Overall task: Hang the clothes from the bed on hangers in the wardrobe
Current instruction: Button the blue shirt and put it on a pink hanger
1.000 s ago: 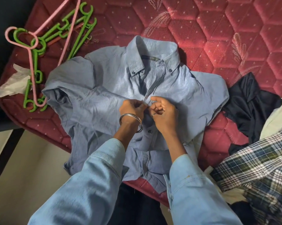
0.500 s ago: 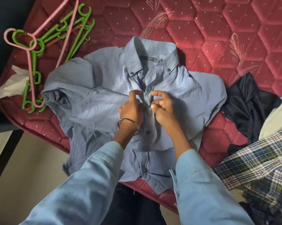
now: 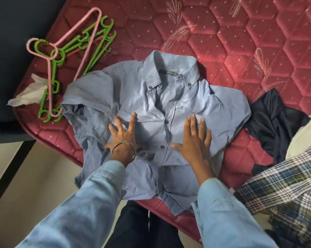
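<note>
A light blue button-down shirt [image 3: 169, 104] lies face up on the red quilted mattress [image 3: 240, 42], collar pointing away from me. My left hand [image 3: 123, 134], with a metal bangle at the wrist, presses flat on the shirt left of the button placket, fingers spread. My right hand [image 3: 196, 138] lies flat on the shirt just right of the placket, fingers straight. A pink hanger [image 3: 74, 45] and several green hangers [image 3: 90, 42] lie in a pile at the mattress's left corner.
A black garment [image 3: 272, 126] lies crumpled to the right of the shirt. A plaid shirt [image 3: 285, 185] and a pale cloth [image 3: 305, 133] sit at the right edge. White crumpled paper [image 3: 29, 92] lies by the hangers. The floor [image 3: 31, 176] shows at lower left.
Both hands let go of the placket near the buttons, moved apart and now lie flat on the shirt front with fingers straight.
</note>
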`<state>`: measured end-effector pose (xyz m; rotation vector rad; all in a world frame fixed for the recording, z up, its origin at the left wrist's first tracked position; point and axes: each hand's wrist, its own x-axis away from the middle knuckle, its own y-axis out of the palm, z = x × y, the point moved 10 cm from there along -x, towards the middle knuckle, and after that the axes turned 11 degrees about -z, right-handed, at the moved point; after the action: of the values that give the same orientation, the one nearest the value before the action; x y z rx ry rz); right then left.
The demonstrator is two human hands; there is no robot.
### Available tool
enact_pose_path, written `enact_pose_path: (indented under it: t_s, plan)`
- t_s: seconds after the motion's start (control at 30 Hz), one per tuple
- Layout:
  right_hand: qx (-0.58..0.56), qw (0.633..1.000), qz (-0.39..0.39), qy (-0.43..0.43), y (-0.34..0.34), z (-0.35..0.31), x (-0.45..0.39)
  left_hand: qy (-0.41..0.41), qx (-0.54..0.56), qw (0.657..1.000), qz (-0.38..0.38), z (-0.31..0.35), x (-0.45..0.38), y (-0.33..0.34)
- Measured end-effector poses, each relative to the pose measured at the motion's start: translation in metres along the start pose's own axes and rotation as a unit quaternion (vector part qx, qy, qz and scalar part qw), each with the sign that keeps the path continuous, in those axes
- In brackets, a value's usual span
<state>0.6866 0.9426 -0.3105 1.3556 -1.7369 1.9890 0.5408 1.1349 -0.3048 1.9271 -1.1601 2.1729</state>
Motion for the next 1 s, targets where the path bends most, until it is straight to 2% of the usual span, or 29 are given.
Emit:
enact_pose_path:
  t_s: [0.03, 0.1, 0.17, 0.23, 0.37, 0.47, 0.57, 0.6, 0.67, 0.73, 0.8, 0.9, 1.0]
  plan:
    - [-0.015, 1.0, 0.013, 0.01, -0.006, -0.004, 0.004, -0.006, 0.007, 1.0, 0.006, -0.004, 0.003, -0.003]
    - [-0.065, 0.994, 0.086, -0.005, -0.028, -0.018, 0.015, 0.001, 0.054, 0.998, 0.031, -0.012, 0.007, -0.014]
    - [-0.111, 0.978, 0.167, -0.063, -0.052, -0.041, 0.021, 0.014, 0.126, 0.989, 0.081, -0.025, 0.012, -0.036]
    - [-0.16, 0.956, 0.208, -0.129, -0.073, -0.073, 0.024, 0.034, 0.181, 0.973, 0.141, -0.045, 0.015, -0.065]
    - [-0.188, 0.936, 0.183, -0.234, -0.098, -0.158, 0.012, 0.073, 0.32, 0.918, 0.224, -0.107, 0.022, -0.127]
    - [-0.206, 0.932, 0.153, -0.254, -0.111, -0.213, -0.009, 0.024, 0.376, 0.886, 0.269, -0.171, 0.02, -0.162]
    - [-0.195, 0.939, 0.133, -0.251, -0.128, -0.266, -0.031, -0.01, 0.458, 0.847, 0.269, -0.229, -0.003, -0.183]
    - [-0.188, 0.941, 0.134, -0.249, -0.135, -0.282, -0.038, -0.024, 0.445, 0.856, 0.263, -0.242, -0.014, -0.191]
    - [-0.19, 0.947, 0.132, -0.224, -0.147, -0.311, -0.054, -0.067, 0.365, 0.898, 0.237, -0.255, -0.035, -0.203]
    - [-0.203, 0.953, 0.116, -0.194, -0.15, -0.333, -0.072, -0.061, 0.325, 0.923, 0.198, -0.252, -0.057, -0.205]
    - [-0.207, 0.958, 0.097, -0.174, -0.147, -0.351, -0.087, -0.027, 0.32, 0.932, 0.169, -0.242, -0.078, -0.205]
    - [-0.199, 0.965, 0.088, -0.144, -0.142, -0.365, -0.098, -0.033, 0.279, 0.947, 0.158, -0.238, -0.094, -0.203]
    - [-0.188, 0.968, 0.103, -0.132, -0.142, -0.365, -0.097, -0.027, 0.328, 0.927, 0.179, -0.247, -0.095, -0.203]
